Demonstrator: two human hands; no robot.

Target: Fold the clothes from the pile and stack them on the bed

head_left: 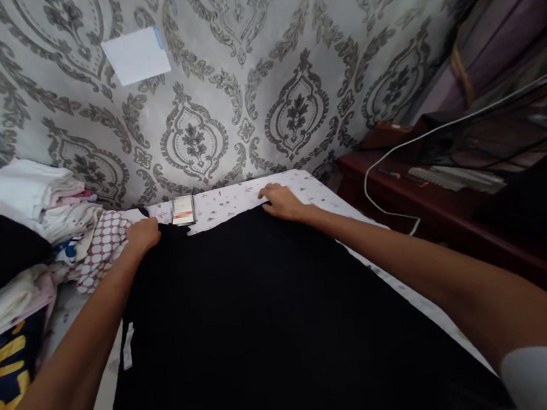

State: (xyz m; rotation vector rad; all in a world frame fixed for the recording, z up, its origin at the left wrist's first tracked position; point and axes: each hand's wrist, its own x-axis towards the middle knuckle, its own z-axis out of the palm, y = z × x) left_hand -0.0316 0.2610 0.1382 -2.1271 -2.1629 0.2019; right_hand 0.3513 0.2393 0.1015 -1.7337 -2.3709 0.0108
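Observation:
A large black cloth garment lies spread over the bed, running toward me, with a white label at its left edge. My left hand is closed on the garment's far left corner. At the far edge, further right, my right hand grips the cloth between thumb and curved fingers. Just beyond the far edge, near my left hand, is a small rectangular card-like item with a blurred face.
The bed has a white patterned sheet. Piled clothes and a navy cloth with yellow lettering lie left. A patterned wall with a white sheet stands behind. At right, a dark red desk carries a white cable.

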